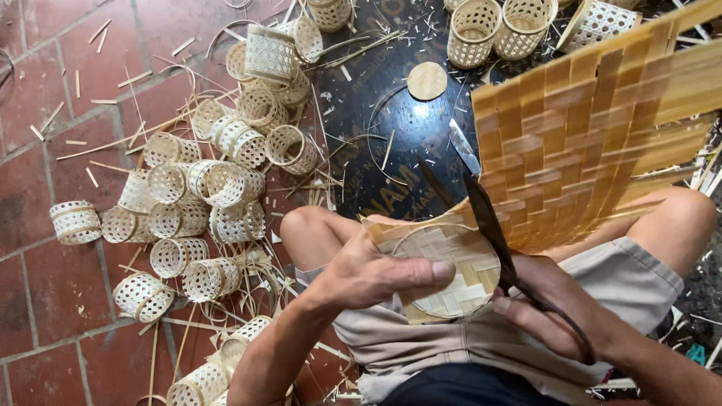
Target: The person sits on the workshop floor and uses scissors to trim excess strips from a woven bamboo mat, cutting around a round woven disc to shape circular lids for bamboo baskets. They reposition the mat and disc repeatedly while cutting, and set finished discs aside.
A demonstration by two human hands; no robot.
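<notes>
My left hand [376, 274] presses a thin round hoop and a woven bamboo mat [587, 143] down on my lap, thumb lying across the circle [455, 271] marked on the weave. My right hand [553, 308] grips dark scissors [492, 225], their blades raised against the mat's edge just right of the circle. The mat spreads up and to the right over my right knee. Whether the blades are biting into the weave I cannot tell.
A heap of small woven bamboo cylinders [203, 195] lies on the red tile floor at left, with loose strips scattered about. More cylinders [496, 26] stand at the top. A round woven disc [426, 80] and a knife [465, 146] rest on a dark sheet [383, 113].
</notes>
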